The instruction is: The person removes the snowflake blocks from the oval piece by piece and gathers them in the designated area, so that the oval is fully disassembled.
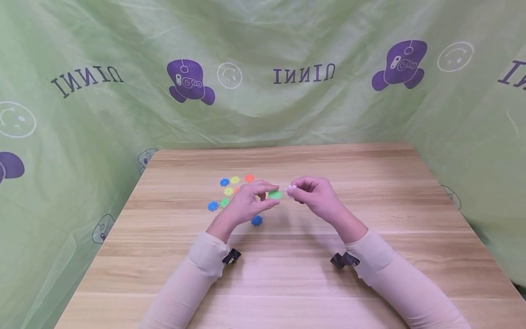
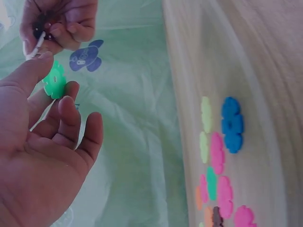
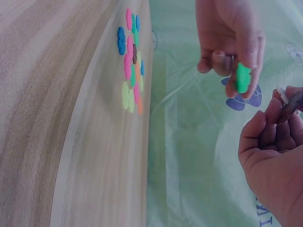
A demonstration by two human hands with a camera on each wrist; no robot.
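My left hand (image 1: 248, 204) pinches a green flower-shaped plastic disc (image 1: 275, 195) between thumb and fingertips, raised above the table. Facing it, my right hand (image 1: 319, 197) grips a white notched disc (image 1: 291, 190). A dark brown disc (image 3: 289, 109) sits crosswise against the white one in the right wrist view, partly covered by the fingers. A small gap separates the green disc from the white one in the head view. The left wrist view shows the green disc (image 2: 55, 80) nearly face-on, with a small hole at its centre.
Loose discs lie on the wooden table (image 1: 370, 274) left of and under the left hand: blue (image 1: 213, 206), yellow (image 1: 234, 180), orange (image 1: 249, 178), green (image 1: 225, 202), and pink (image 2: 225, 196) in the left wrist view. Green printed cloth (image 1: 255, 119) hangs around the table.
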